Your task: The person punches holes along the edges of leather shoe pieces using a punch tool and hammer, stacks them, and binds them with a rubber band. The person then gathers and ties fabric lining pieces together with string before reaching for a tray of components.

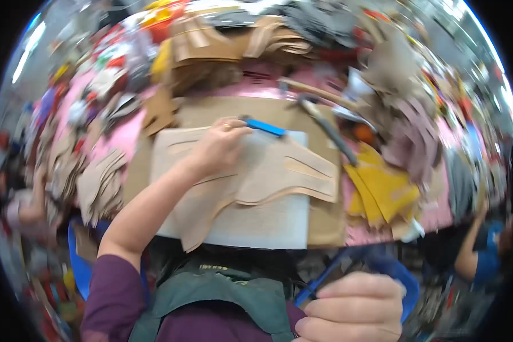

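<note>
My left hand (225,145), with a ring on one finger, reaches over the tan cut pieces (279,171). Its fingers are pinched together at the near end of a slim blue bar-shaped tool (266,127). The pieces have curved edges and slits, and they lie on a white board (256,228). Close to the camera, my right hand (356,308) is curled into a fist at the lower right, away from the board. A small dark tip shows beside its fingers, but what it belongs to is hidden.
Beneath the board is a brown sheet (328,228). A hammer (328,128) lies right of it, near yellow pieces (382,188) and mauve pieces (413,142). Brown stacks (205,45) stand behind. Blue bins (404,285) sit below the edge. Other people work at both sides.
</note>
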Motion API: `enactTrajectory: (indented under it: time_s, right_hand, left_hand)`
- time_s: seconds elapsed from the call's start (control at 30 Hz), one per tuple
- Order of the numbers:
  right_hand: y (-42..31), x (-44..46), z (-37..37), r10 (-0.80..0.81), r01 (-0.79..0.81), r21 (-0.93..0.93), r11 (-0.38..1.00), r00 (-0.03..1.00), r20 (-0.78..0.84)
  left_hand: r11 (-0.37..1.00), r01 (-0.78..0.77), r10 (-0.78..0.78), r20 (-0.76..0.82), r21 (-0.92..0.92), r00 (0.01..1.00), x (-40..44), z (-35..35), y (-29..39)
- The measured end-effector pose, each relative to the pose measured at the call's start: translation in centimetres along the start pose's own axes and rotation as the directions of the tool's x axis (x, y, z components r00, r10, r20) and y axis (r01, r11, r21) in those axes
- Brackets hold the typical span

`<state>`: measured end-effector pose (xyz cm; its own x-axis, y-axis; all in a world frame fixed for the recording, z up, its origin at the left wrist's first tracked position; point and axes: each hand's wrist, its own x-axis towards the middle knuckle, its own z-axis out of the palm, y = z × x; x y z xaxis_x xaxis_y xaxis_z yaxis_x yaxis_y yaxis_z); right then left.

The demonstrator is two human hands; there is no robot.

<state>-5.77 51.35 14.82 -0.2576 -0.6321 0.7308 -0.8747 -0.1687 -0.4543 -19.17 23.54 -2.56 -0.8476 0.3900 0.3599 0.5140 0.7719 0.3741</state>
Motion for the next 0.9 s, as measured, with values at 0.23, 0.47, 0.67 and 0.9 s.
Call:
enactTrajectory:
  time_s: [0.23, 0.47, 0.67, 0.9]
  right_hand:
    - [0.3, 3.6, 3.4, -0.234, 0.241, -0.134, 0.961, 0.970, 0.066]
    - [-0.7, 5.0, 6.1, -0.280, 0.294, -0.154, 0.943, 0.954, 0.108]
    - [-1.3, 4.3, 6.8, -0.191, 0.180, -0.380, 0.907, 0.981, 0.007]
    - [15.0, -7.6, 3.7, 0.564, -0.542, -0.782, 0.309, 0.766, -0.308]
  left_hand:
    - [0.925, 0.376, -0.362, -0.167, 0.057, 0.917, -8.7, -5.8, -4.4]
    - [0.759, 0.648, -0.643, -0.233, -0.069, 0.729, -11.0, -6.4, -9.1]
    - [0.648, 0.747, -0.757, -0.226, -0.148, 0.613, -10.4, -6.4, -10.2]
    - [0.580, 0.737, -0.812, -0.167, -0.347, 0.560, -11.6, -7.6, -10.0]
